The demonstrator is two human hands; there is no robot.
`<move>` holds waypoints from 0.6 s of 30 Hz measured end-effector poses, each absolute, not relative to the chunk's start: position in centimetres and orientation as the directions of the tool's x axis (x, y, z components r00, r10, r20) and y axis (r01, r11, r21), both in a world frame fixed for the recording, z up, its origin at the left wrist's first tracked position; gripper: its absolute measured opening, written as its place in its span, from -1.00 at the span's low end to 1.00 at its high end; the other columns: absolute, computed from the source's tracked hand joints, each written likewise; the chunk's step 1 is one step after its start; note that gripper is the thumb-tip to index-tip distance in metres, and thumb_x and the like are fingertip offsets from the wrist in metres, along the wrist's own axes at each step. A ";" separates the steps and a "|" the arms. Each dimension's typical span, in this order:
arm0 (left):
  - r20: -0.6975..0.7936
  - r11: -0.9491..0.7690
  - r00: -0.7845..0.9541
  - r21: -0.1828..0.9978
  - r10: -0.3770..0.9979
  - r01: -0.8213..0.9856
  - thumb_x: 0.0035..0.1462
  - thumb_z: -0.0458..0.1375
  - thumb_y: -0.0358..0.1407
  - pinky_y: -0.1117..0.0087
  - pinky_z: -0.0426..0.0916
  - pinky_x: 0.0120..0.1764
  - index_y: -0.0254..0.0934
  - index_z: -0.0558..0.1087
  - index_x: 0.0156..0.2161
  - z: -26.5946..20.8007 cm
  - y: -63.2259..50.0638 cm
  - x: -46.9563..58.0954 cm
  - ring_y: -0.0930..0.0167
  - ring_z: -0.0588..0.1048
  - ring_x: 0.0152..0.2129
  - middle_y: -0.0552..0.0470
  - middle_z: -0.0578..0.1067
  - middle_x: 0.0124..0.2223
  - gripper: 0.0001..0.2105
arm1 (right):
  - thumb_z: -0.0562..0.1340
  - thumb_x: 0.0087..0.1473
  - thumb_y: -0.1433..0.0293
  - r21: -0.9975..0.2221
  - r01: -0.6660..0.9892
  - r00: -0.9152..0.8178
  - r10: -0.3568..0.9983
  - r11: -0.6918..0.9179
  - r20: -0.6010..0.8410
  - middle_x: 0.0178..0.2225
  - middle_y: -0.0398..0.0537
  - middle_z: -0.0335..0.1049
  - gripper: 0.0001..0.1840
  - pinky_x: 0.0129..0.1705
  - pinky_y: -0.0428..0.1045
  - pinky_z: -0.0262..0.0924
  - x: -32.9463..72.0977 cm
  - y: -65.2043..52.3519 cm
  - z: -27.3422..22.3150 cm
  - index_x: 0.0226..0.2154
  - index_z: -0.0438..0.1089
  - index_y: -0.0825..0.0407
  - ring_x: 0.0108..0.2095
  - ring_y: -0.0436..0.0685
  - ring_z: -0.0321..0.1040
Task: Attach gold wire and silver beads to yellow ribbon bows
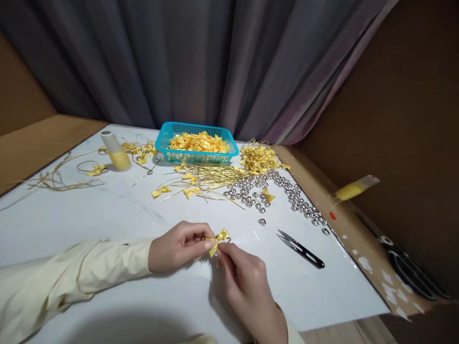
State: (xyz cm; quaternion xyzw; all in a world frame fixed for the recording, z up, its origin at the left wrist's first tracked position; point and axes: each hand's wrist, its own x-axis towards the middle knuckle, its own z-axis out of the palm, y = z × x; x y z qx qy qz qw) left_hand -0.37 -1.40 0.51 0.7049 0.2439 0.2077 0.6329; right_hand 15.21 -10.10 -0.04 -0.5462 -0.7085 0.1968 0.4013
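A small shiny yellow ribbon bow (223,234) is held up over the white board, between my two hands. My left hand (181,247) pinches its left side between thumb and forefinger. From the lower right, my right hand (247,282) grips it with closed fingertips; what else these fingers hold, if anything, is hidden. A bit of something silvery shows at the bow's right edge. To the right of my hands lie black-handled thread snips (301,248), blades pointing up and left. A single silver bead (262,222) rests above them.
A blue basket (163,138) of yellow bows stands at the back. Gold cords (217,176), scattered silver beads (296,198) and a pile of corded bows (258,157) lie before and beside it. One yellow thread spool (120,157) stands left. Large scissors (412,270) lie far right.
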 end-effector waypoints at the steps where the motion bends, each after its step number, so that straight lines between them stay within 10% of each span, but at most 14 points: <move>1: 0.005 -0.134 0.792 0.986 0.611 0.098 0.17 0.03 -0.24 0.55 0.06 -0.62 -0.35 0.35 -0.41 0.5 -1.4 -0.4 0.57 0.17 -0.69 0.18 0.24 -0.63 -0.78 | -0.01 0.14 0.55 -0.707 0.631 -0.091 0.936 0.319 0.340 -0.59 -0.15 0.29 -0.79 -0.53 -0.15 0.07 15.2 -10.0 0.1 -0.42 0.28 0.07 -0.62 -0.03 0.21; 9: 0.002 -0.158 0.784 0.980 0.621 0.122 0.15 0.01 -0.21 0.54 0.06 -0.62 -0.34 0.33 -0.43 0.3 -1.3 -0.2 0.56 0.17 -0.70 0.19 0.24 -0.64 -0.77 | 0.05 0.19 0.45 -0.449 0.822 -0.177 0.908 0.349 0.381 -0.46 -0.06 0.30 -0.92 -0.50 -0.09 0.06 17.4 -9.5 4.4 -0.29 0.23 0.07 -0.48 0.06 0.25; 14: -0.042 -0.114 0.812 0.985 0.583 0.133 0.12 0.04 -0.18 0.54 0.06 -0.62 -0.33 0.30 -0.43 0.0 -1.2 -0.2 0.56 0.17 -0.70 0.17 0.24 -0.63 -0.76 | 0.11 0.08 0.56 -0.222 0.736 -0.604 0.769 0.639 0.209 -0.39 0.02 0.29 -0.87 -0.41 -0.04 0.09 18.0 -5.9 6.4 -0.30 0.12 0.09 -0.39 0.11 0.18; 18: -0.042 -0.083 0.824 0.991 0.565 0.107 0.09 0.06 -0.20 0.53 0.09 -0.62 -0.31 0.25 -0.47 -0.3 -1.0 -0.1 0.56 0.18 -0.70 0.18 0.23 -0.63 -0.78 | 0.12 0.03 0.60 -0.352 0.586 -0.750 0.653 0.730 0.108 -0.41 -0.05 0.28 -0.76 -0.35 -0.04 0.09 17.7 -3.1 5.7 -0.36 0.02 0.02 -0.40 0.07 0.16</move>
